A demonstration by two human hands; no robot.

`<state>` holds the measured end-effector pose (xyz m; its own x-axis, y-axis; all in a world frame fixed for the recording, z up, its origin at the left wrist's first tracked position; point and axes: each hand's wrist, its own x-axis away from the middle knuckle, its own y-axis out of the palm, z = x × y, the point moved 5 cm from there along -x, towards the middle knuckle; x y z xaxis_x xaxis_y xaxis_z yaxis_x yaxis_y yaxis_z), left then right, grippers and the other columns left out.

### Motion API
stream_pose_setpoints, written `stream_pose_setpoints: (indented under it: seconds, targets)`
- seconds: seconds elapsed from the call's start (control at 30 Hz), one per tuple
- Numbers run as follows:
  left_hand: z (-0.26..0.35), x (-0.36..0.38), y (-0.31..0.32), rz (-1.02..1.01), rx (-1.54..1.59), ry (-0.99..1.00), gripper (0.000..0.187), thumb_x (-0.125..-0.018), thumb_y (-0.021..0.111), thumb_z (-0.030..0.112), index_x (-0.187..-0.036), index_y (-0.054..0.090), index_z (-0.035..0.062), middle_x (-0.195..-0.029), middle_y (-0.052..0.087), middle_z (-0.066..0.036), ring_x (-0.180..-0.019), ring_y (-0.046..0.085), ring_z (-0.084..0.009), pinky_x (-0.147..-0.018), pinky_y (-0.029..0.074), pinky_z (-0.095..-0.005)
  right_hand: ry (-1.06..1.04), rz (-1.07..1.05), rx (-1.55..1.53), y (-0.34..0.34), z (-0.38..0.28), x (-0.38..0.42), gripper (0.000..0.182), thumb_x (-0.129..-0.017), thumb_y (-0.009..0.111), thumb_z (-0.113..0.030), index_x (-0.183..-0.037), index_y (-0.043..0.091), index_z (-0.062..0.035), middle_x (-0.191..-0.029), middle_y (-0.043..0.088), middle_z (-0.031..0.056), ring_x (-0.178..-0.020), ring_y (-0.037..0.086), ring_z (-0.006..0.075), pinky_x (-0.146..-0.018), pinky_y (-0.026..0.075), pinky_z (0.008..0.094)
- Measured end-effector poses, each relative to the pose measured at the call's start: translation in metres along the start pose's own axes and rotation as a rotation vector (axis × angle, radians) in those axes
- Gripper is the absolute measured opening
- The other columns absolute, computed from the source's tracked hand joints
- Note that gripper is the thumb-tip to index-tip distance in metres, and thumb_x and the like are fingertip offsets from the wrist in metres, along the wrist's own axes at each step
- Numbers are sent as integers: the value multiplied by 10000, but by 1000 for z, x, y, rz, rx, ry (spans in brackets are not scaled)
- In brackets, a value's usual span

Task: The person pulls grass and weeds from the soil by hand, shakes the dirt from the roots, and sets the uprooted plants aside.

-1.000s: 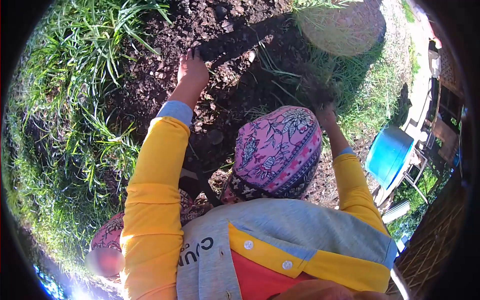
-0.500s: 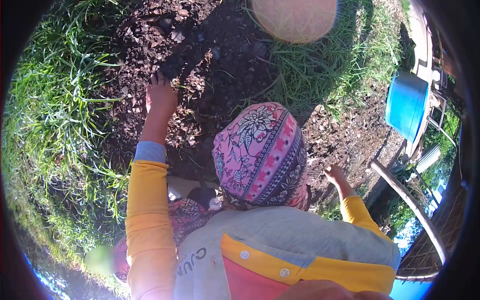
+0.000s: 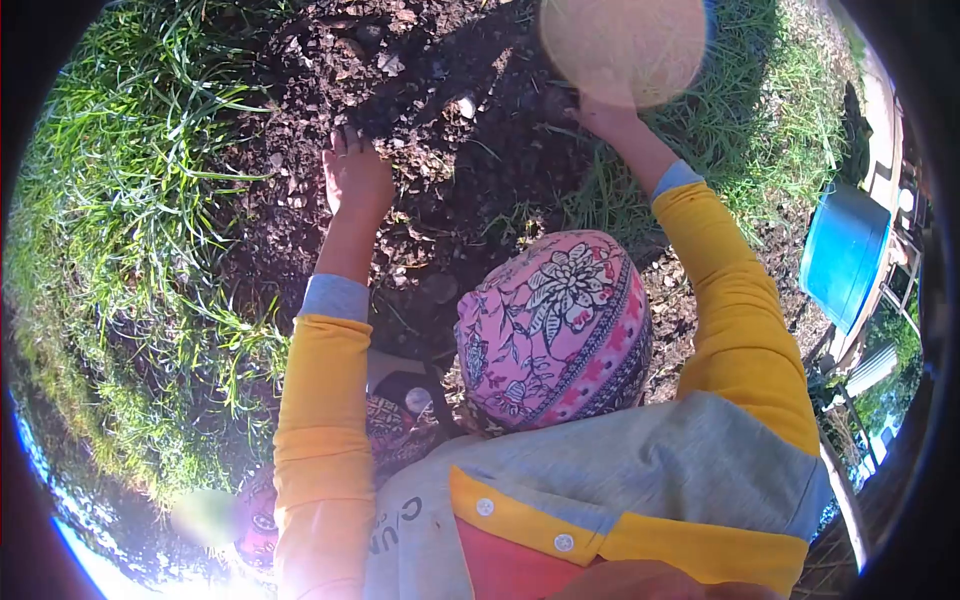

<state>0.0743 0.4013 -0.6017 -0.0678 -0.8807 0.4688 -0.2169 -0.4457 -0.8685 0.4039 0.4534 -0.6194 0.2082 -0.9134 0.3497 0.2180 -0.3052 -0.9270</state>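
Note:
My left hand rests on dark, crumbly soil, fingers bent down and slightly apart, tips against the ground. I see nothing held in it. Across the bare patch, my right hand reaches to the soil's edge by the grass, its fingers drawn together. A round glare spot covers part of that hand, and anything inside it is hidden. Between the hands lies a small pale lump on the soil. My knee, under pink floral cloth, rises between my yellow-sleeved arms.
Tall green grass borders the soil on the left, and more grass grows at the upper right. A blue plastic tub stands at the right. Near it, a wooden pole slants downward.
My right hand has swung from beside the knee up and across to the far soil. My left hand stays at the ground, its fingers more bent. The whole view has shifted slightly.

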Motion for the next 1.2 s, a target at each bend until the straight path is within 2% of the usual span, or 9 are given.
stream_pose_setpoints:
  seconds: [0.1, 0.2, 0.4, 0.6, 0.7, 0.9, 0.97, 1.07, 1.2]
  targets:
    - [25, 11, -22, 137, 100, 17, 551, -841, 516, 290, -1281, 381, -14, -1408, 260, -162, -1313, 218, -320, -1056, 204, -458, 12, -131, 74, 13, 21, 9, 489, -684, 686, -379, -1034, 557, -63, -1055, 562, 86, -1054, 479, 232, -859, 376, 440]
    - [48, 16, -38, 225, 181, 99, 571, -819, 551, 258, -1284, 369, -18, -1410, 251, -165, -1319, 201, -319, -1062, 184, -461, 20, -164, 113, 17, 21, 19, 368, -736, 627, -320, -997, 585, -64, -1037, 562, 90, -1024, 478, 239, -823, 380, 453]
    - [90, 17, -44, 185, 143, 270, 613, -838, 522, 302, -1321, 315, -15, -1422, 219, -166, -1333, 164, -317, -1075, 160, -435, -95, 8, 303, 47, 3, 17, 218, -795, 459, -167, -880, 635, -72, -947, 581, 83, -918, 487, 246, -747, 363, 444]
    - [108, 33, -41, 174, 115, 334, 613, -822, 542, 307, -1308, 345, -10, -1420, 226, -165, -1328, 183, -317, -1070, 163, -435, -207, 119, 384, 66, 7, 18, 206, -790, 463, -147, -887, 632, -79, -902, 600, 93, -877, 524, 250, -742, 376, 463]
    - [106, 38, -31, 192, 107, 350, 606, -825, 536, 306, -1307, 349, -10, -1424, 216, -169, -1328, 183, -318, -1071, 157, -441, -101, 28, 240, 75, 16, 13, 202, -779, 467, -132, -877, 635, -77, -909, 625, 101, -857, 584, 261, -726, 437, 456]
    - [103, 42, -19, 199, 99, 364, 576, -836, 518, 291, -1302, 357, -5, -1425, 218, -163, -1328, 182, -318, -1067, 169, -442, -332, -81, 187, 64, 14, 22, 199, -766, 466, -120, -871, 616, -41, -856, 640, 120, -813, 624, 237, -708, 490, 352]
    - [102, 44, -20, 205, 97, 369, 568, -836, 517, 287, -1299, 362, -3, -1424, 219, -163, -1328, 182, -318, -1065, 174, -444, -338, -184, 187, 60, 14, 17, 196, -757, 476, -114, -856, 623, -31, -877, 639, 136, -841, 620, 259, -732, 488, 364]
    - [99, 50, -28, 222, 151, 408, 464, -858, 361, 139, -1286, 369, -39, -1409, 254, -181, -1321, 212, -326, -1066, 178, -444, -258, -326, 148, 52, 17, 9, 213, -761, 477, -132, -851, 644, -36, -929, 635, 136, -898, 608, 271, -770, 484, 370]
    - [102, 55, -28, 254, 150, 439, 431, -868, 356, 157, -1257, 422, -16, -1399, 278, -179, -1316, 229, -323, -1061, 187, -445, -266, -401, 216, 69, 18, -1, 236, -772, 466, -138, -871, 652, -29, -991, 621, 149, -946, 590, 289, -809, 472, 385]
